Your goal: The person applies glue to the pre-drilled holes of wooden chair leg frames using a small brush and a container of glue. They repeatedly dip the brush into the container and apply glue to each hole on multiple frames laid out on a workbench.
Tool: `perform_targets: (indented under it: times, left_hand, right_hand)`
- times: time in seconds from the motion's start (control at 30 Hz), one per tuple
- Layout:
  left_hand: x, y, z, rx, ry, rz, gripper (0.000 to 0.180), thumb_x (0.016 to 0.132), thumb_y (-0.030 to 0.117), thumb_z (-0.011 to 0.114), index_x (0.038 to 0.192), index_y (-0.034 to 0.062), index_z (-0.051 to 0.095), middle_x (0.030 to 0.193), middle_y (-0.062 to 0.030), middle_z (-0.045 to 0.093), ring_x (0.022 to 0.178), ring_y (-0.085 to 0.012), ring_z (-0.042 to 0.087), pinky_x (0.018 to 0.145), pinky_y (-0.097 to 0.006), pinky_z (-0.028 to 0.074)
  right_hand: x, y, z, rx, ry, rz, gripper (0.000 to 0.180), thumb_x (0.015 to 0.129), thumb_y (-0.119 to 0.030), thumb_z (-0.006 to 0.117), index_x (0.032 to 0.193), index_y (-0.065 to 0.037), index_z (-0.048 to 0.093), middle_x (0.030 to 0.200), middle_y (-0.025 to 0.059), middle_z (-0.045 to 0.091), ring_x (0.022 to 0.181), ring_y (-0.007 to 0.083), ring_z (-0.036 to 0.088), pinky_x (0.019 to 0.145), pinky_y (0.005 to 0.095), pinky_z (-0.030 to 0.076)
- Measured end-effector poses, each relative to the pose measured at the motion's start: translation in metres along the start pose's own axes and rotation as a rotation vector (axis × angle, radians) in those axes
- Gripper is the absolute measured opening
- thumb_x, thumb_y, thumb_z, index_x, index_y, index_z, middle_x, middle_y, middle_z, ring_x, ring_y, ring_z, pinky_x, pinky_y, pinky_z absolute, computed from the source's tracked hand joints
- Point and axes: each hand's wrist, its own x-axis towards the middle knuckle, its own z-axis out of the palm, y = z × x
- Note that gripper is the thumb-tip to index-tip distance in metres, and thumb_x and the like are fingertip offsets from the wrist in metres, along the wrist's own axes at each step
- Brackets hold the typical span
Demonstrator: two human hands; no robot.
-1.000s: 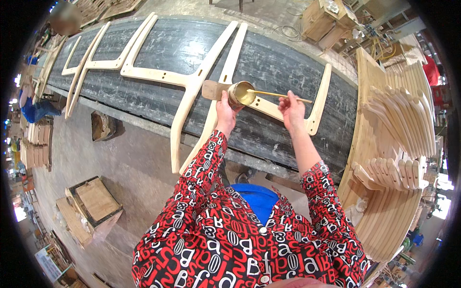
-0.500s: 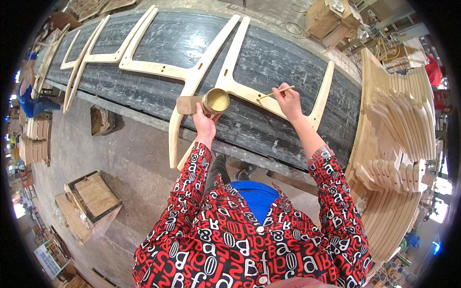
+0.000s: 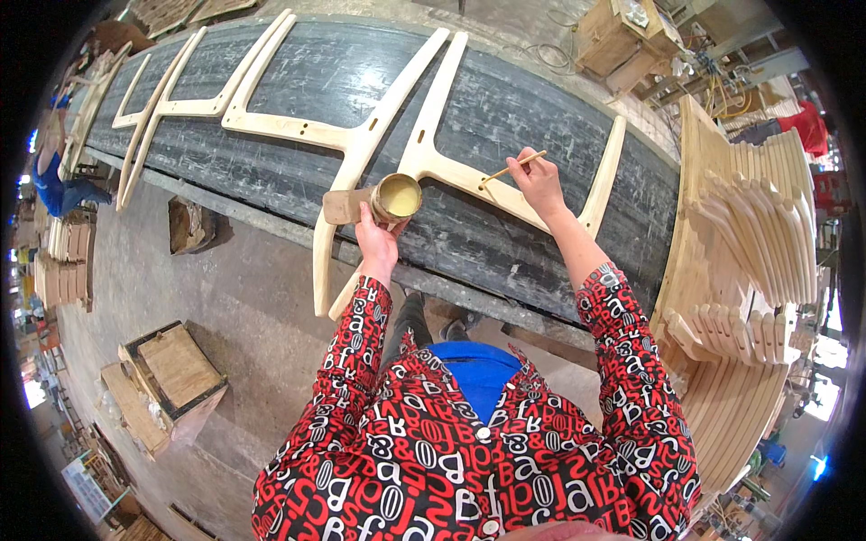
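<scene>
My left hand (image 3: 377, 242) is closed around a small round cup (image 3: 383, 207) with pale yellow, glue-like liquid (image 3: 400, 195) inside. A flat wooden piece (image 3: 343, 206) sticks out from the cup's left side like a handle. Between the fingertips of my right hand (image 3: 539, 187) is a thin wooden stick (image 3: 514, 168). Its lower tip meets the crossbar of a pale wooden chair-leg frame (image 3: 462, 176), at or beside a small hole. The frame lies flat on a dark, scuffed table (image 3: 532, 108).
More pale frames (image 3: 298, 129) lie along the table to the left. Stacked curved wooden parts (image 3: 762, 225) stand at the right. A wooden box (image 3: 180, 365) and a dark-rimmed container (image 3: 192, 225) are on the floor. People in blue (image 3: 50, 185) and red (image 3: 805, 129) appear at the edges.
The cup and both hands have shifted slightly left in the picture, and the stick's tip stays near the crossbar hole. The person in red shows more at the right edge.
</scene>
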Motion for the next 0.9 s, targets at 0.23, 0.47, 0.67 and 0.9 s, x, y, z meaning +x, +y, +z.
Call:
perform_targets:
  times: [0.23,0.47,0.67,0.9]
  left_hand:
    - [0.004,-0.003,-0.005,-0.007,-0.070,0.005,0.044,0.096,0.041,0.038,0.118,0.0034,0.047,0.115,-0.0100,0.052,0.102,-0.0237,0.055,0.076,-0.044,0.054]
    - [0.002,0.000,-0.007,0.025,-0.048,0.004,0.046,0.098,0.039,0.031,0.124,0.0020,0.041,0.124,-0.0135,0.047,0.111,-0.0282,0.051,0.085,-0.050,0.051]
    - [-0.003,0.001,-0.011,0.013,-0.027,0.027,0.046,0.098,0.039,0.032,0.124,0.0021,0.041,0.124,-0.0124,0.046,0.110,-0.0282,0.051,0.086,-0.050,0.051]
    - [-0.004,-0.003,-0.011,0.003,-0.010,0.026,0.047,0.097,0.040,0.033,0.122,0.0013,0.042,0.121,-0.0121,0.048,0.108,-0.0275,0.052,0.083,-0.049,0.052]
  right_hand:
    - [0.002,0.002,0.017,-0.010,-0.004,-0.067,0.022,0.085,-0.020,0.060,0.077,-0.004,0.048,0.061,0.0145,0.053,0.059,0.0322,0.055,0.054,0.0384,0.043]
    - [0.002,-0.004,0.013,-0.103,-0.132,-0.089,0.021,0.086,-0.021,0.058,0.079,-0.004,0.047,0.065,0.0164,0.056,0.065,0.0352,0.057,0.057,0.0410,0.043]
    - [0.004,-0.015,-0.001,-0.041,-0.176,0.037,0.022,0.086,-0.021,0.058,0.080,-0.002,0.047,0.068,0.0178,0.057,0.068,0.0366,0.058,0.058,0.0420,0.044]
    - [-0.003,-0.016,0.004,0.010,-0.141,0.037,0.021,0.085,-0.020,0.058,0.078,-0.003,0.048,0.067,0.0177,0.057,0.066,0.0363,0.057,0.057,0.0424,0.043]
